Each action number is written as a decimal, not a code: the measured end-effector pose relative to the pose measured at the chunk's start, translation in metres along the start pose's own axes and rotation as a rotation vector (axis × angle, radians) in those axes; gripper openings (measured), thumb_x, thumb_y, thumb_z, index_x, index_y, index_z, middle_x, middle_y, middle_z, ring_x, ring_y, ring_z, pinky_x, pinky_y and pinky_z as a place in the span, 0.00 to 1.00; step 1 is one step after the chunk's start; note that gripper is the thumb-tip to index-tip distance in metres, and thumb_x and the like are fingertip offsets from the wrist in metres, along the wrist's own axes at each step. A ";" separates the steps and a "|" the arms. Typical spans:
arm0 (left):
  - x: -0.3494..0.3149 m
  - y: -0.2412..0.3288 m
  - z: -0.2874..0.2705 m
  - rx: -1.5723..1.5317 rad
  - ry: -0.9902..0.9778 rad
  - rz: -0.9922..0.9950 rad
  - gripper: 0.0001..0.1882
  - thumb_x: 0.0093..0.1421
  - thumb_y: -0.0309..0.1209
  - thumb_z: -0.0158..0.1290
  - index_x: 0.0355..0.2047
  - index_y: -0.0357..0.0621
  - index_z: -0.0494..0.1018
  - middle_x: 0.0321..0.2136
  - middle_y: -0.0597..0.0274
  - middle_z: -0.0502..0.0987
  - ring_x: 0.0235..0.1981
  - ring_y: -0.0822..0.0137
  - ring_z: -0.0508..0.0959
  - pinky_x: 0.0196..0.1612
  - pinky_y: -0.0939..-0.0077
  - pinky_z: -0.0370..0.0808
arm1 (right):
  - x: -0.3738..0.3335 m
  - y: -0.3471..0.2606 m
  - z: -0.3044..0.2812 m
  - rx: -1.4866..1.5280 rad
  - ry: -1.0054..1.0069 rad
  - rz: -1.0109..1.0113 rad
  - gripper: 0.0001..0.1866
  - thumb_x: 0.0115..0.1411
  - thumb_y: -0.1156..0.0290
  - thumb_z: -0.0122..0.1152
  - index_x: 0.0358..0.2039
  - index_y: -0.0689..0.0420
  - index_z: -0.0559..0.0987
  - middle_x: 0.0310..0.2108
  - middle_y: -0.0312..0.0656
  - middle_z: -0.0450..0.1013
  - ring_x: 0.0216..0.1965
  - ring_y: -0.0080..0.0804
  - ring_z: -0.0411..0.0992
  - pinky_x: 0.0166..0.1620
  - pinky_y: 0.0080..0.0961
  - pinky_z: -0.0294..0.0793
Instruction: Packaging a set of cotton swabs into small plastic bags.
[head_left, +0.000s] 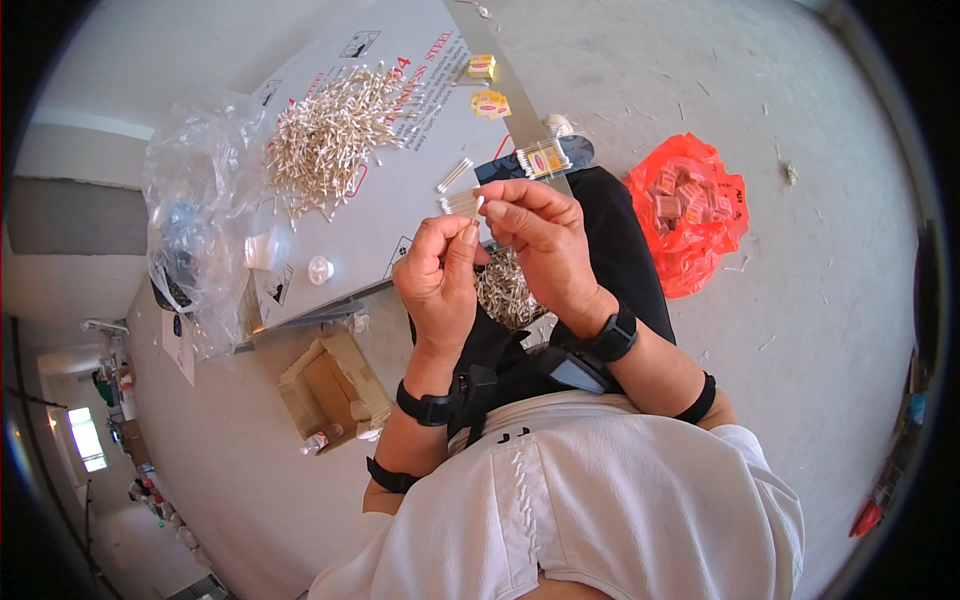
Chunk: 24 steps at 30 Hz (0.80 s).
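We find the heap of cotton swabs [335,135] on the board [400,215], the clear plastic bag [195,215] at its left, the bag of small packets [690,215] on the floor to its right.

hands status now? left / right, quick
Left hand: closed, pinching a small bundle of cotton swabs.
Right hand: fingers closed on the same bundle's end.

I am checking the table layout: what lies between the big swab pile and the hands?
In the head view, a few loose swabs lie between pile and hands; otherwise bare board.
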<state>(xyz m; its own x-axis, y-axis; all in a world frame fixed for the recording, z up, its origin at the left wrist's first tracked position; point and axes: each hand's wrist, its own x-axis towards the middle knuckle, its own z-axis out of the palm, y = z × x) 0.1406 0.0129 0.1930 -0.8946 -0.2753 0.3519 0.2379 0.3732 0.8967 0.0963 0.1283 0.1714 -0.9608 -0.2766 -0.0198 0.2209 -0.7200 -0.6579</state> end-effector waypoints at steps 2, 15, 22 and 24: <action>0.000 0.000 -0.001 0.004 0.006 0.000 0.02 0.62 0.22 0.54 0.31 0.38 0.73 0.19 0.67 0.75 0.20 0.79 0.74 0.24 0.85 0.70 | 0.004 -0.001 -0.002 0.030 -0.005 0.024 0.07 0.62 0.75 0.59 0.39 0.64 0.80 0.28 0.32 0.74 0.25 0.14 0.64 0.30 0.12 0.64; -0.001 0.005 0.000 0.075 0.060 0.087 0.01 0.61 0.21 0.55 0.32 0.37 0.74 0.23 0.64 0.77 0.24 0.76 0.78 0.28 0.82 0.75 | -0.001 -0.002 0.006 0.151 -0.097 0.126 0.08 0.63 0.77 0.59 0.41 0.63 0.81 0.28 0.33 0.75 0.27 0.16 0.68 0.31 0.15 0.67; -0.002 0.002 0.000 0.086 0.075 0.137 0.02 0.61 0.21 0.56 0.33 0.37 0.74 0.23 0.64 0.78 0.25 0.76 0.78 0.29 0.82 0.75 | 0.000 -0.006 0.002 0.190 -0.150 0.134 0.07 0.62 0.77 0.61 0.39 0.62 0.82 0.30 0.35 0.77 0.28 0.15 0.68 0.31 0.13 0.66; -0.002 0.002 0.000 0.104 0.075 0.158 0.02 0.61 0.22 0.56 0.33 0.37 0.75 0.23 0.65 0.77 0.24 0.77 0.78 0.28 0.82 0.74 | 0.002 -0.002 0.000 0.163 -0.154 0.123 0.06 0.61 0.76 0.61 0.39 0.62 0.82 0.30 0.35 0.77 0.27 0.15 0.67 0.30 0.13 0.66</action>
<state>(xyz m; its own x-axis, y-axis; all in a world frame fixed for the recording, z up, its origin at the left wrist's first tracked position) 0.1428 0.0138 0.1943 -0.8176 -0.2701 0.5084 0.3293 0.5051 0.7978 0.0942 0.1293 0.1731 -0.8910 -0.4531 0.0308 0.3707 -0.7648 -0.5269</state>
